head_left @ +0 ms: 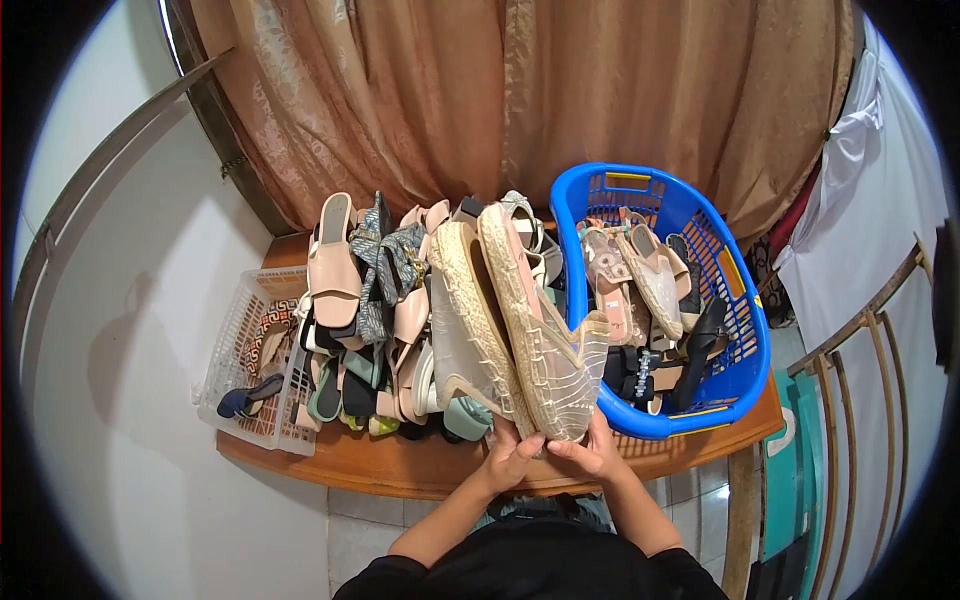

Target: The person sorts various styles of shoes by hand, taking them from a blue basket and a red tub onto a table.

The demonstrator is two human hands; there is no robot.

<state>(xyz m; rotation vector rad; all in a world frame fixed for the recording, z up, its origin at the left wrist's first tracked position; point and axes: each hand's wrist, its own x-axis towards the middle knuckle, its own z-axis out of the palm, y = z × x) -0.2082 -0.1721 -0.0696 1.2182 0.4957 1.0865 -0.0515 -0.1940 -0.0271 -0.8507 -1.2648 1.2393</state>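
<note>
My left hand is closed round the lower end of one espadrille, which has a braided rope sole and a sheer pale upper. My right hand grips the matching espadrille, whose see-through upper carries white line stitching. Both shoes stand tilted upright side by side in front of me, touching low down and a little apart at the top. My thumbs almost meet beneath them. Behind the pair, part of a pile of sandals is hidden.
A blue laundry basket on the right holds several sandals and shoes. On the left stands a white plastic basket with a few shoes inside. Both rest on a wooden table against a brown curtain. A wooden rack stands far right.
</note>
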